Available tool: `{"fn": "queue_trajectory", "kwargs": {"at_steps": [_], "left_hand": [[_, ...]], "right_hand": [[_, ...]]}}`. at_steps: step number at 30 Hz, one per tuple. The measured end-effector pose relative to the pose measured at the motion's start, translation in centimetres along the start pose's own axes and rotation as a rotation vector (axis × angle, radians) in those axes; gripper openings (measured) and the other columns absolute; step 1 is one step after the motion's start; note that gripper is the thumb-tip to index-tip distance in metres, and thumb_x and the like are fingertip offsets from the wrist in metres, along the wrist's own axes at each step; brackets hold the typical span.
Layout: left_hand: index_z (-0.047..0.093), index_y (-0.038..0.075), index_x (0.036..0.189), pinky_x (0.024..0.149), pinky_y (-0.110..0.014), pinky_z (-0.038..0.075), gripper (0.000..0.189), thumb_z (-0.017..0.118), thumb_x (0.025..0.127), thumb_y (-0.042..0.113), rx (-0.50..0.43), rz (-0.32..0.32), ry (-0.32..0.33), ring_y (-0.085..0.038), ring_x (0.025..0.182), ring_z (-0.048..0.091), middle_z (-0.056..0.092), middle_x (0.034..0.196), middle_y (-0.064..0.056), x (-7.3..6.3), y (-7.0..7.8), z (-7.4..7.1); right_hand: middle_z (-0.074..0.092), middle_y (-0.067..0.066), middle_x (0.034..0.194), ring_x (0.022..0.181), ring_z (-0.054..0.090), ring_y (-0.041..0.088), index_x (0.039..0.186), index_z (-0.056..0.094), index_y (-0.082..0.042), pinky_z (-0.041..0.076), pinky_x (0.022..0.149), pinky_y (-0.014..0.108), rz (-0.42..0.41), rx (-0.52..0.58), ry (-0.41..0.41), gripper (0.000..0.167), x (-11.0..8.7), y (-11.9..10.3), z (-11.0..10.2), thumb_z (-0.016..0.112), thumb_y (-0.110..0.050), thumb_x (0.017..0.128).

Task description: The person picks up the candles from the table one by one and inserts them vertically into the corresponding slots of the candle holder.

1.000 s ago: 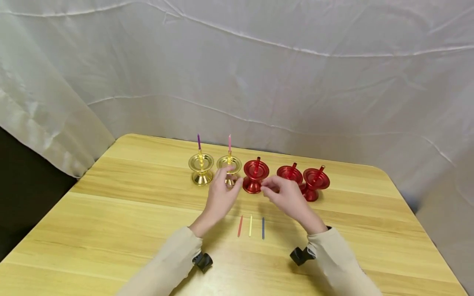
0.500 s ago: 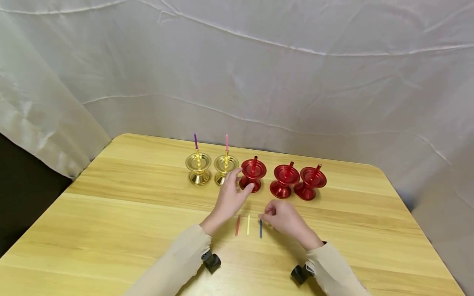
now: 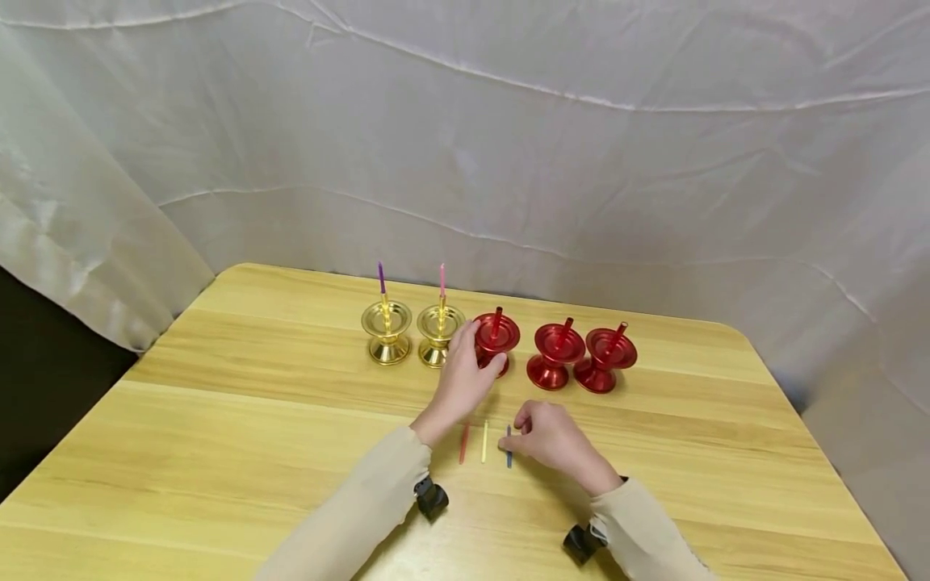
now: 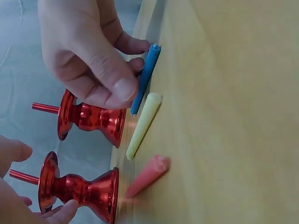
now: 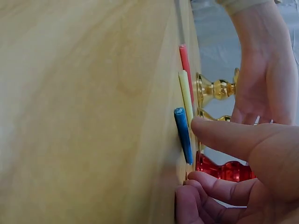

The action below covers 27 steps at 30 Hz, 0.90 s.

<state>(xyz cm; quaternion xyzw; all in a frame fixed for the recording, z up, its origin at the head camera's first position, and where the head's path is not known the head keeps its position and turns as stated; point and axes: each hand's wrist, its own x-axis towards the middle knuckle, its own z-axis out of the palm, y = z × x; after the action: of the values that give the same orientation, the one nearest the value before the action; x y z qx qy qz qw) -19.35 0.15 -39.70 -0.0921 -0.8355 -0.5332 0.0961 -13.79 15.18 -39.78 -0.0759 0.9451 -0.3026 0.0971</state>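
Observation:
My right hand (image 3: pixel 555 440) is low over the table, its thumb and fingertips on either side of a small blue candle (image 3: pixel 509 461). The right wrist view shows this candle (image 5: pixel 183 135) lying on the wood, with a gap to the fingers below it. To its left lie a yellow candle (image 3: pixel 484 442) and a pinkish-red candle (image 3: pixel 463 447). My left hand (image 3: pixel 465 379) is spread beside the nearest red candle holder (image 3: pixel 503 332), fingers at its left, thumb in front. In the left wrist view a fingertip overlaps that holder (image 4: pixel 79 187); contact is unclear.
Two gold holders stand at the left of the row, with a purple candle (image 3: pixel 381 278) and a pink candle (image 3: pixel 442 280) upright in them. Two more red holders, the nearer one (image 3: pixel 555 355) and the far one (image 3: pixel 606 359), stand to the right. A pale curtain (image 3: pixel 465 161) hangs behind the table.
My right hand has come down and back from the red holders to the blue candle. My left hand has shifted right, from the pink candle's gold holder to the nearest red one.

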Motion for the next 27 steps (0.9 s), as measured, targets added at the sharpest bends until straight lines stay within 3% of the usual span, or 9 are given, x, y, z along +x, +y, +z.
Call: {"fn": "queue_trajectory", "kwargs": {"at_steps": [12, 20, 27], "left_hand": [[0.036, -0.008, 0.142, 0.104, -0.052, 0.037, 0.067, 0.067, 0.09, 0.02, 0.082, -0.055, -0.012, -0.042, 0.128, 0.041, 0.031, 0.147, -0.027, 2.0, 0.6, 1.0], [0.039, -0.007, 0.139, 0.101, -0.05, 0.041, 0.066, 0.071, 0.088, 0.019, 0.096, -0.043, 0.01, -0.04, 0.122, 0.047, 0.039, 0.141, -0.025, 2.3, 0.2, 1.2], [0.042, -0.006, 0.136, 0.099, -0.046, 0.044, 0.066, 0.075, 0.085, 0.02, 0.08, -0.046, -0.005, -0.036, 0.117, 0.052, 0.045, 0.134, -0.022, 2.4, -0.2, 1.2]], "right_hand": [[0.06, -0.001, 0.07, 0.066, 0.054, 0.013, 0.079, 0.067, -0.003, 0.05, 0.064, 0.031, -0.154, -0.109, 0.048, 0.011, 0.1, 0.2, 0.0, 0.072, 0.006, 0.077], [0.057, -0.001, 0.071, 0.067, 0.055, 0.014, 0.075, 0.066, -0.005, 0.05, 0.061, 0.031, -0.273, -0.231, 0.118, 0.016, 0.0, 0.3, 0.1, 0.075, 0.007, 0.075], [0.054, -0.003, 0.068, 0.063, 0.053, 0.013, 0.068, 0.065, -0.008, 0.049, 0.058, 0.028, -0.301, -0.301, 0.132, 0.019, -0.1, 0.4, -0.3, 0.077, 0.005, 0.074]]}}
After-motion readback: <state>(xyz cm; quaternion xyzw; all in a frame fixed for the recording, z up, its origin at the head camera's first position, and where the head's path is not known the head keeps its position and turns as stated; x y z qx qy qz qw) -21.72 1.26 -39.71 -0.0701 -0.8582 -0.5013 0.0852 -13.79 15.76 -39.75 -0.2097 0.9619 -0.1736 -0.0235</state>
